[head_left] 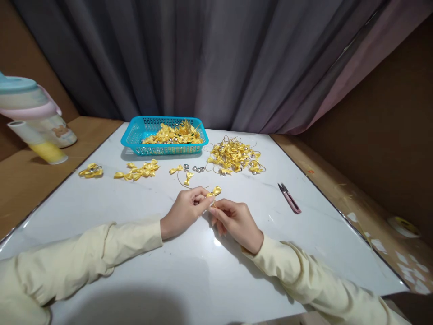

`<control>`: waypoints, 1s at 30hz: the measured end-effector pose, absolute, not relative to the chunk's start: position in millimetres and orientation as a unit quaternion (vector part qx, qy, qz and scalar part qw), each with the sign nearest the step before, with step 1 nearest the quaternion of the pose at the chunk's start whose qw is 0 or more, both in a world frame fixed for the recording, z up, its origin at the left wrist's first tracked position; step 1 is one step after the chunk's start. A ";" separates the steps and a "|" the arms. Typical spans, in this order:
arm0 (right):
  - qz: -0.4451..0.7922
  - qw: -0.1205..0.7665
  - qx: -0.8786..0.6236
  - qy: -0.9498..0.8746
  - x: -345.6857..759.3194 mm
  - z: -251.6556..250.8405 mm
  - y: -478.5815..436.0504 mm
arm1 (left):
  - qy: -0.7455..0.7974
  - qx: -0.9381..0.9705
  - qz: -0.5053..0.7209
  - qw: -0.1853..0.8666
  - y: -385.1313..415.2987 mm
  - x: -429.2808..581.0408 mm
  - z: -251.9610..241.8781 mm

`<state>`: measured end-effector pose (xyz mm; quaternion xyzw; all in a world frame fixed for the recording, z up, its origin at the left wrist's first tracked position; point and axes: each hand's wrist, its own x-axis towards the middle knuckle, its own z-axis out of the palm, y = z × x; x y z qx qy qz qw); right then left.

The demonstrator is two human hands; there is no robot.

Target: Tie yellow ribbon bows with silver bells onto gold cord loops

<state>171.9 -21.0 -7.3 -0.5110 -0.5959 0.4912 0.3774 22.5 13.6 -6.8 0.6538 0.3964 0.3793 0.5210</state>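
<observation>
Between thumb and fingers my left hand [187, 207] pinches a yellow ribbon bow [216, 191] above the table's middle. My right hand [235, 221] is closed just below it, fingertips pinching what looks like a thin gold cord at the bow; its lower fingers are partly hidden. Beyond my hands lie two loose bows [188, 178], a curved length of gold cord [181, 179] and a few small silver bells [198, 169]. Farther left is a pile of yellow bows [140, 169]. On the right rests a heap of bows with cords and bells [233, 155].
A blue basket [130, 143] of bows and bells stands at the back of the white table [162, 280]. Thread snips [289, 198] lie at right. A coil of yellow ribbon [90, 170], a yellow-and-white tube [45, 146] and a bottle [50, 119] are on the left.
</observation>
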 end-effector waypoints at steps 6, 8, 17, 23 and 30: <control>0.468 0.353 -0.511 -0.629 173.9 -5.4 -21.2 | 0.393 0.656 0.387 0.516 13.0 22.3 -6.3; 0.481 0.342 -0.511 -0.625 173.8 -3.4 -21.2 | 0.394 0.660 0.384 0.512 12.9 22.2 -6.7; 0.490 0.329 -0.496 -0.637 174.2 0.7 -20.9 | 0.398 0.679 0.377 0.489 12.0 22.0 -8.4; 0.508 0.324 -0.498 -0.623 172.7 2.2 -21.5 | 0.411 0.670 0.375 0.492 12.5 24.0 -7.4; 0.532 0.340 -0.500 -0.592 169.2 -1.4 -22.1 | 0.414 0.674 0.376 0.482 12.6 25.3 -6.7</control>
